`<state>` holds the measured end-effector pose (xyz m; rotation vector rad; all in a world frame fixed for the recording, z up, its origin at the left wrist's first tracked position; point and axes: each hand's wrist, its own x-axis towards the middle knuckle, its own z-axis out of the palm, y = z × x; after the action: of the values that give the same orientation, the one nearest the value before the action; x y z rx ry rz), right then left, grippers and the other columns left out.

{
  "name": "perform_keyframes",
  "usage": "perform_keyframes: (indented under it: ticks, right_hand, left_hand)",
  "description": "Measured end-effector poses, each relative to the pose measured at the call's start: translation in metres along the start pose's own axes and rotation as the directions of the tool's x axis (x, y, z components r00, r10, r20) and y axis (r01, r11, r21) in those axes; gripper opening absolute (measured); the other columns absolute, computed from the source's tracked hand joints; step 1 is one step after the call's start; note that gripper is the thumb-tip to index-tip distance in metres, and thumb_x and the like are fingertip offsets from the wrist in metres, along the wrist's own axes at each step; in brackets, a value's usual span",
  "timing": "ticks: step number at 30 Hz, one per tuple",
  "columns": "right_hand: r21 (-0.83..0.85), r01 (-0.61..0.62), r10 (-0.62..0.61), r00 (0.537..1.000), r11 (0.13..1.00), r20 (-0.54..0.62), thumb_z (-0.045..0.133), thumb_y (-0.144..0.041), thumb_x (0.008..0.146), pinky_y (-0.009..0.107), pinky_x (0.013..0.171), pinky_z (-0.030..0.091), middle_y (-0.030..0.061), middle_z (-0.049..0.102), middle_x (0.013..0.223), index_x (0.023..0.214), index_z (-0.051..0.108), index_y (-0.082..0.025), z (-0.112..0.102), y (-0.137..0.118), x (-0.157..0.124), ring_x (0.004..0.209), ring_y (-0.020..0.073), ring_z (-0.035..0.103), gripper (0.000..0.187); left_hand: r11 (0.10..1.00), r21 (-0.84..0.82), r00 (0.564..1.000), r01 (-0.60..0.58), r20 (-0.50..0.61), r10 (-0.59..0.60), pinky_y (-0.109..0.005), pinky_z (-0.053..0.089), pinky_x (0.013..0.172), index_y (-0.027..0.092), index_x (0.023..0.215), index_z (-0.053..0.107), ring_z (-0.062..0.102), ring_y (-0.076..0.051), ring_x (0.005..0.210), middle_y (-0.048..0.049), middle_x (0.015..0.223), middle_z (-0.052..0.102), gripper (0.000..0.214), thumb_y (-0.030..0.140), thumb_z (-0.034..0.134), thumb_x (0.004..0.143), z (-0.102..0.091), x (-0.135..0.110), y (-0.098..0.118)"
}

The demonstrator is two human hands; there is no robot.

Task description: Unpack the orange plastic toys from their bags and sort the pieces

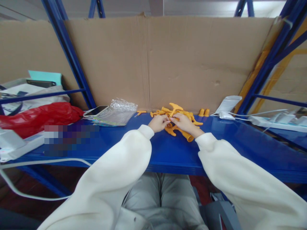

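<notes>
A pile of orange-yellow plastic parts (pixel 176 108) lies at the back of the blue tabletop; some are hammer-shaped, others are tubes with flared ends. My left hand (pixel 158 123) is at the pile's front left, thumb and fingers pinched together. Close beside its fingertips, my right hand (pixel 183 122) reaches over the parts with its fingers curled in. Whatever is between the fingers is too small and covered to make out. A flared tube (pixel 189 136) sticks out below my right hand, and a curved piece (pixel 170 131) lies under the fingertips.
Two small orange cones (pixel 204 112) stand right of the pile. Leftward are clear plastic bags (pixel 117 111), a phone (pixel 97 111) and a red bag (pixel 43 116). A white stand (pixel 229 107) and a power strip (pixel 280 121) sit at right. Cardboard (pixel 110 64) walls the back.
</notes>
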<state>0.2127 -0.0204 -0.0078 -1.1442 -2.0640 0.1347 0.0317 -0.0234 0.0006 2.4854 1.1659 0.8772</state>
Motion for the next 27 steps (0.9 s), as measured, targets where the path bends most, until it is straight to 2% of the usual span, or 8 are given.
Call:
perform_keyframes:
  ticks: [3, 6, 8, 11, 15, 18, 21, 27]
  right_hand:
    - [-0.076, 0.086, -0.081, 0.995, 0.993, 0.061, 0.057, -0.024, 0.089, 0.045, 0.101, 0.047, 0.0098, 0.073, 0.108, 0.092, 0.076, -0.022, 0.001, 0.008, 0.000, 0.110, 0.0264, 0.063, 0.019]
    - [-0.119, 0.158, -0.140, 0.979, 0.980, 0.150, 0.058, -0.022, 0.089, 0.046, 0.108, 0.045, 0.0114, 0.071, 0.118, 0.102, 0.077, -0.020, -0.001, 0.014, -0.001, 0.121, 0.0267, 0.060, 0.023]
    - [-0.134, 0.181, -0.155, 0.970, 0.974, 0.188, 0.057, -0.023, 0.090, 0.046, 0.110, 0.044, 0.0123, 0.070, 0.120, 0.106, 0.077, -0.019, -0.003, 0.016, -0.001, 0.125, 0.0264, 0.059, 0.026]
    - [-0.151, 0.180, -0.146, 0.967, 0.972, 0.210, 0.058, -0.024, 0.090, 0.046, 0.111, 0.044, 0.0136, 0.068, 0.125, 0.110, 0.076, -0.017, -0.005, 0.016, -0.002, 0.127, 0.0262, 0.058, 0.027]
    - [-0.166, 0.172, -0.137, 0.969, 0.971, 0.208, 0.057, -0.022, 0.090, 0.045, 0.111, 0.044, 0.0130, 0.068, 0.125, 0.108, 0.076, -0.017, -0.006, 0.012, -0.003, 0.125, 0.0259, 0.059, 0.026]
    - [-0.163, 0.195, -0.157, 0.963, 0.967, 0.221, 0.057, -0.020, 0.090, 0.044, 0.109, 0.046, 0.0118, 0.070, 0.120, 0.105, 0.077, -0.018, -0.007, 0.010, -0.003, 0.121, 0.0246, 0.062, 0.025]
    - [-0.165, 0.193, -0.156, 0.964, 0.967, 0.214, 0.056, -0.018, 0.089, 0.042, 0.109, 0.046, 0.0121, 0.069, 0.122, 0.106, 0.077, -0.017, -0.007, 0.011, -0.003, 0.122, 0.0242, 0.061, 0.026]
    - [-0.153, 0.195, -0.163, 0.966, 0.969, 0.200, 0.057, -0.018, 0.089, 0.043, 0.110, 0.045, 0.0123, 0.065, 0.130, 0.104, 0.077, -0.018, -0.004, 0.016, -0.002, 0.128, 0.0249, 0.057, 0.025]
  left_hand:
    - [0.988, -0.093, 0.992, 0.125, -0.010, -0.126, -0.026, 0.053, 0.057, 0.015, 0.087, 0.066, 0.060, -0.012, 0.046, -0.0013, 0.067, 0.069, 0.013, 0.021, 0.055, 0.091, 0.000, 0.004, -0.008]
    - [0.955, -0.115, 0.953, 0.274, -0.099, -0.285, -0.022, 0.050, 0.053, 0.014, 0.090, 0.065, 0.060, -0.010, 0.046, -0.0031, 0.074, 0.072, 0.012, 0.020, 0.054, 0.092, -0.006, 0.007, -0.024]
    - [0.916, -0.100, 0.900, 0.388, -0.173, -0.400, -0.021, 0.051, 0.055, 0.013, 0.094, 0.065, 0.062, -0.010, 0.051, -0.0043, 0.077, 0.073, 0.014, 0.020, 0.052, 0.094, -0.014, 0.008, -0.037]
    - [0.827, -0.023, 0.794, 0.562, -0.265, -0.547, -0.023, 0.053, 0.060, 0.013, 0.101, 0.066, 0.068, -0.014, 0.061, -0.0075, 0.083, 0.074, 0.020, 0.024, 0.049, 0.096, -0.027, 0.006, -0.055]
    - [0.726, 0.124, 0.715, 0.676, -0.348, -0.606, -0.025, 0.055, 0.075, 0.015, 0.106, 0.068, 0.073, -0.019, 0.084, -0.0122, 0.097, 0.075, 0.023, 0.025, 0.050, 0.096, -0.037, 0.003, -0.075]
    - [0.669, 0.219, 0.697, 0.710, -0.354, -0.624, -0.027, 0.054, 0.082, 0.014, 0.111, 0.069, 0.072, -0.023, 0.098, -0.0159, 0.107, 0.074, 0.026, 0.023, 0.052, 0.094, -0.037, 0.003, -0.087]
    - [0.631, 0.314, 0.704, 0.710, -0.312, -0.638, -0.028, 0.052, 0.088, 0.013, 0.113, 0.070, 0.070, -0.025, 0.107, -0.0169, 0.115, 0.073, 0.028, 0.024, 0.055, 0.092, -0.037, 0.007, -0.094]
    - [0.566, 0.416, 0.696, 0.712, -0.311, -0.647, -0.027, 0.052, 0.090, 0.013, 0.123, 0.067, 0.067, -0.026, 0.115, -0.0170, 0.129, 0.067, 0.036, 0.021, 0.054, 0.091, -0.038, 0.019, -0.096]
